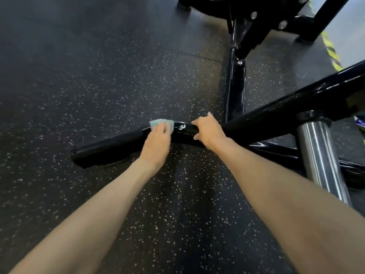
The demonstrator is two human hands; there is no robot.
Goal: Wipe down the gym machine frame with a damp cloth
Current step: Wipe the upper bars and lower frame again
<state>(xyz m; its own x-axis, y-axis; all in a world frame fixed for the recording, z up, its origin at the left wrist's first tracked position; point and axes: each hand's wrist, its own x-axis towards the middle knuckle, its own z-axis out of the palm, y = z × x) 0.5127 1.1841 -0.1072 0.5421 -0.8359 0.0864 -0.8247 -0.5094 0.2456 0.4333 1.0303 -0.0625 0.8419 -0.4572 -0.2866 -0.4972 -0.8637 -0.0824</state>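
My left hand lies on top of the black frame bar with its fingers bent over a pale teal cloth, holding it down against the metal; the cloth's edge pokes out just past my fingertips on the bar's far side. Just to the right of that grip, with a short bare stretch of bar between, my right hand clasps the same bar, fingers wrapped over its top. A small white mark shows on the paint in the gap between my two hands. Out from my left hand the bar runs down to its end on the speckled rubber floor; past my right hand it climbs away to the right. Just beyond my right hand a second black beam runs away from me along the floor. Well off to the right of both grips a chrome cylinder slants down from under the bar, and far beyond it lies a strip of yellow-and-black tape.
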